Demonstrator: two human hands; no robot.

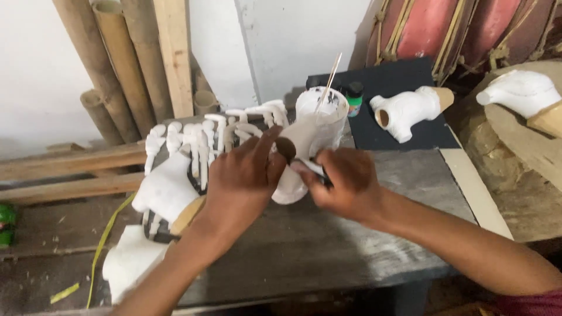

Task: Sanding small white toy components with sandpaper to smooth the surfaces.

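My left hand [243,178] grips a white painted figure piece [293,181] with a brown unpainted opening [285,147], holding it over the grey table [328,246]. My right hand [345,181] holds a small brush [310,168] whose white-loaded tip touches the piece just below that opening. Right behind the piece stands a white paint container [322,114] with a thin stick [331,75] poking out of it.
Several white finger-like parts [199,137] lie in a row at the left, next to a white torso piece [167,190]. A white part [410,108] lies on a black board [404,79]; another white part [521,90] lies far right. Bamboo poles [111,64] lean on the wall.
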